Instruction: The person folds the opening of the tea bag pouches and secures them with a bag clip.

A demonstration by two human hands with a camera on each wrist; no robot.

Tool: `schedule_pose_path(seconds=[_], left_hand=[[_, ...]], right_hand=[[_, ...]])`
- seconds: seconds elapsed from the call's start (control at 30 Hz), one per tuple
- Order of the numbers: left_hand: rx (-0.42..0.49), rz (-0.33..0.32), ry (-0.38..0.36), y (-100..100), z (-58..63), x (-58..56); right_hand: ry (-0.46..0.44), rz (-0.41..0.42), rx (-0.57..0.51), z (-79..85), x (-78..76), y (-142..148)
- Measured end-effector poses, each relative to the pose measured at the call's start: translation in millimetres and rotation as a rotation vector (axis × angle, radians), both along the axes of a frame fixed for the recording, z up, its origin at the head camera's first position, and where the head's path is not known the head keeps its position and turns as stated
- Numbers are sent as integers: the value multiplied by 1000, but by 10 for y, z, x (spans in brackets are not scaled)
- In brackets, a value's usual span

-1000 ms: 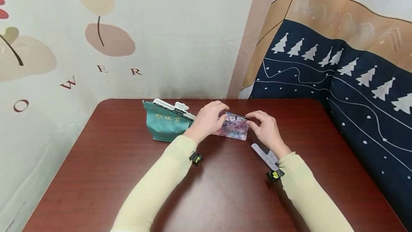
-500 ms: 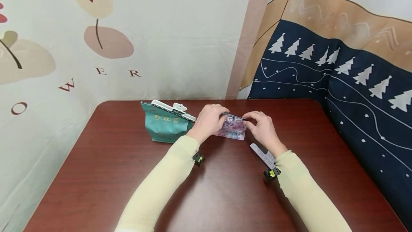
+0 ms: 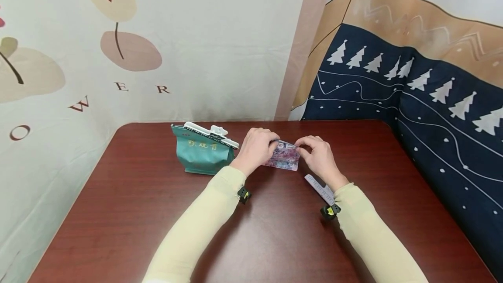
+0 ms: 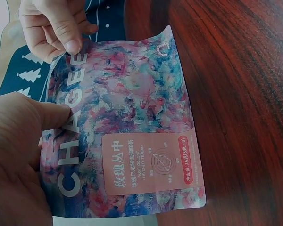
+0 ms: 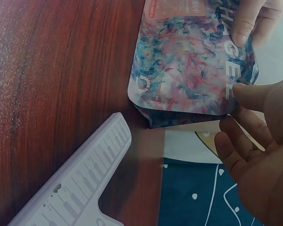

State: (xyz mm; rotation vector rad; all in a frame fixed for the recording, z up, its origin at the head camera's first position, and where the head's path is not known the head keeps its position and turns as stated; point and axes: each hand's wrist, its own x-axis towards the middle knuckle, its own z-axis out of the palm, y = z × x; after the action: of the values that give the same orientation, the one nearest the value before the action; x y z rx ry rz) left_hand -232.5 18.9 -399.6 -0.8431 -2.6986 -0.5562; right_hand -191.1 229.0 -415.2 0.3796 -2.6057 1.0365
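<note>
A pouch of tea bags [image 3: 284, 158] with a pink, blue and purple paint pattern stands on the table, with white CHAGEE lettering along its top. My left hand [image 3: 256, 148] pinches the top edge, thumb on the printed front, as the left wrist view shows. At the corner of that same edge, my right hand [image 3: 319, 156] pinches with thumb and fingertips. Below the right hand lies a lavender bag clip [image 5: 80, 179] with printed scale marks, partly hidden by the right wrist in the head view. The pouch's lower front carries a pink label [image 4: 148, 162].
Left of my left forearm stands a teal pouch [image 3: 202, 156] with gold characters, its top held by a white bag clip [image 3: 212, 132]. The brown table [image 3: 118, 213] ends at a printed cloth wall [image 3: 220, 56] behind and a dark blue tree-patterned cloth [image 3: 361, 82] at the right.
My right hand has shifted slightly left, closer to the left hand, and less of the pouch's lettering shows in the head view. Both hands keep their pinch on the top edge.
</note>
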Motion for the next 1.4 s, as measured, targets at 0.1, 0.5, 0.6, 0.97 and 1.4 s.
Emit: schedule_pose_path(seconds=[0.1, 0.5, 0.6, 0.97, 1.4], left_hand=[[0, 3, -6, -2, 3, 6], [4, -9, 30, -4, -13, 2], [6, -8, 27, -2, -11, 0], [-9, -4, 2, 6, -10, 2], [-22, -2, -26, 13, 3, -1]], right_hand=[[5, 7, -2, -5, 2, -2], [36, 44, -13, -44, 8, -9], [61, 63, -19, -60, 7, -14], [67, 94, 0, -83, 28, -25], [0, 20, 6, -54, -10, -69]])
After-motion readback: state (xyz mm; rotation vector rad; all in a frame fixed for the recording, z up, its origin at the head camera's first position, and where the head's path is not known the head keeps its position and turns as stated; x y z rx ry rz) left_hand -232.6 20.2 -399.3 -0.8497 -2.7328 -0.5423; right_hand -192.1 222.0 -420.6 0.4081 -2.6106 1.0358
